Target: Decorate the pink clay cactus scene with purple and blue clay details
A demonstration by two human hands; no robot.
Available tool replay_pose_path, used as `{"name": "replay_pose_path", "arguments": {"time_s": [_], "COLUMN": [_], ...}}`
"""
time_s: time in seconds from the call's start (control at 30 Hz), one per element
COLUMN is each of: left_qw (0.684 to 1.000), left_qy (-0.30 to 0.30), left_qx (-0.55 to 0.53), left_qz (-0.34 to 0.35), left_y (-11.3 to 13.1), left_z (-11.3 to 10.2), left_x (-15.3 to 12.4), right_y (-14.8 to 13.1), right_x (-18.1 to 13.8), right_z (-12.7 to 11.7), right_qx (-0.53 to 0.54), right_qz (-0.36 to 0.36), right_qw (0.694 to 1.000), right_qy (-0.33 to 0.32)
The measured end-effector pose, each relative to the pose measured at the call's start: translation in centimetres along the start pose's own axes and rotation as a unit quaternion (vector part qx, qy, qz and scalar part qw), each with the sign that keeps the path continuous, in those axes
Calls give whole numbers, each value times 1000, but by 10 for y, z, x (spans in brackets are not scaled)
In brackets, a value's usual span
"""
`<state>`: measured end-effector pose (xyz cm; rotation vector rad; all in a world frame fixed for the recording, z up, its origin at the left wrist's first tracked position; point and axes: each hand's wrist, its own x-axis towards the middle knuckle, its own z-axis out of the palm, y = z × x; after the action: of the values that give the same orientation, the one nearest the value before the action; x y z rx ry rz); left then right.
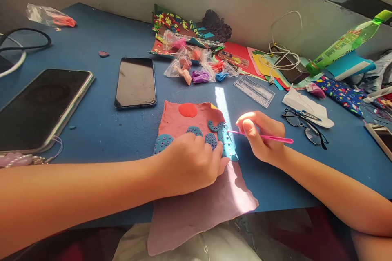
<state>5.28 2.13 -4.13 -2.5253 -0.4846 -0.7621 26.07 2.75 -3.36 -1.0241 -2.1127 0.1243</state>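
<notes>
Pink and thin, the stick tool sits pinched in the grip of the right hand, its tip at the blue clay cactus. Press softly, so the clay sheet, partly off the desk, lies flat under the left hand, whose grip I cannot tell.

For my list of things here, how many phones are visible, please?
3: a cased phone at the left edge, a black phone to its right, and a partly visible phone at the right edge. Others may be hidden.
</notes>
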Motion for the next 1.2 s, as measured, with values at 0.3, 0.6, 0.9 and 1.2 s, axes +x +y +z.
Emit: {"name": "replay_pose_path", "arguments": {"time_s": [0.3,0.6,0.9,1.2], "left_qw": [1000,1000,1000,1000], "left_qy": [1,5,13,6], "left_qx": [-12,-10,-16,-11], "left_qz": [5,6,3,5], "left_y": [0,0,1,1], "left_z": [1,2,2,2], "left_x": [1,1,0,0], "right_y": [6,4,1,-1], "right_x": [-4,-2,4,9], "right_z": [1,3,3,5], "right_qx": [53,42,-124,-154], "right_qz": [12,21,18,-12], "right_qw": [997,996,989,985], "right_qy": [-48,-73,-79,-81]}}
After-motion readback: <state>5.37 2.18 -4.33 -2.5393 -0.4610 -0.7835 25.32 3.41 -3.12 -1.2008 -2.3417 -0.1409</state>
